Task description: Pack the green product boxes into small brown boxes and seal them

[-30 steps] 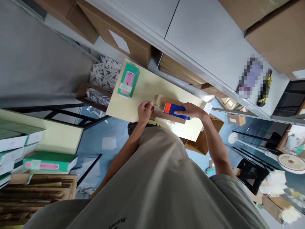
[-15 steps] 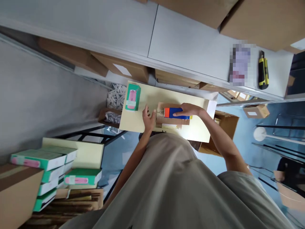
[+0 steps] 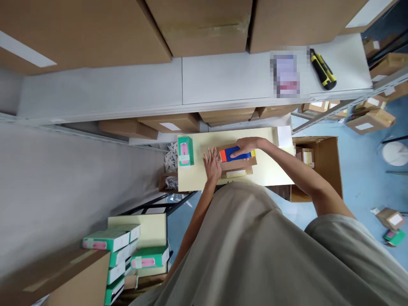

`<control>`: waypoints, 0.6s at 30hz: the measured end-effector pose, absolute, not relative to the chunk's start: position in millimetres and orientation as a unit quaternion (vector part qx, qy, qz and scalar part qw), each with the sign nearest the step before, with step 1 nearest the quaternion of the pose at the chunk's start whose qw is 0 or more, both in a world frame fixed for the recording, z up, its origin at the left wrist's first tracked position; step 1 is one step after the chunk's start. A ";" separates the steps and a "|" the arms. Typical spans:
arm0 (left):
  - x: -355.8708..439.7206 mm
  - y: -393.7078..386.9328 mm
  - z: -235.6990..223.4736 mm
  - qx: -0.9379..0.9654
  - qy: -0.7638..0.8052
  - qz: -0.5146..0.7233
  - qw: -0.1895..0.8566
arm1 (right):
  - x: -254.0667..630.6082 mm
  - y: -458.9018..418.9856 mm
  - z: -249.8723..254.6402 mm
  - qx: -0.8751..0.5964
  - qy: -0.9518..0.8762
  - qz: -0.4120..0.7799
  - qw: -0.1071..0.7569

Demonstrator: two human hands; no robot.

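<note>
A brown cardboard box [image 3: 237, 166] lies on the pale yellow table, with a white label on its near side. My right hand [image 3: 247, 145] is wrapped round a blue tape dispenser [image 3: 235, 154] with an orange end, resting along the top of the box. A bit of yellow shows at the dispenser's right end. My left hand [image 3: 212, 163] lies with spread fingers against the left end of the box, close to the orange end. Any tape under that palm is hidden.
A green box with a pink picture [image 3: 185, 151] stands at the table's [image 3: 197, 180] left. Above is a grey shelf [image 3: 216, 80] with cartons and a yellow-black utility knife [image 3: 322, 69]. An open carton [image 3: 331, 170] sits to the right; green boxes [image 3: 117, 259] are stacked lower left.
My left hand has gone from pinching near the box's left end to lying spread against it. The dispenser stays in my right hand on the box. The view has turned and shifted.
</note>
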State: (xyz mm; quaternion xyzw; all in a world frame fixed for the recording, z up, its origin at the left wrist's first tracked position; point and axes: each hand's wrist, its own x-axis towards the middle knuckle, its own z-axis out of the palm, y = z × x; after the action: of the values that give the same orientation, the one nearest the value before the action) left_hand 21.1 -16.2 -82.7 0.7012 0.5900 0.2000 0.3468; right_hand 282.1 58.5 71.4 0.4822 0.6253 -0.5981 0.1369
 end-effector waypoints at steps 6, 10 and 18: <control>23.4 -14.3 -80.0 0.675 0.598 0.214 0.375 | 341.6 33.9 102.5 0.534 0.563 -0.607 0.172; 24.4 -10.2 -85.1 0.668 0.600 0.213 0.385 | 413.4 16.8 120.2 0.597 0.508 -0.585 0.211; 25.5 -7.2 -92.0 0.678 0.585 0.217 0.388 | 436.2 10.5 98.3 0.650 0.489 -0.513 0.275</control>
State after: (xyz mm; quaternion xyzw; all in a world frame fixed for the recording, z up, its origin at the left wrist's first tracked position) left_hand 25.5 -7.2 -92.0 0.6784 0.5847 0.2168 0.3885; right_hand 436.2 10.5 98.3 0.6498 0.4890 -0.5126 0.2755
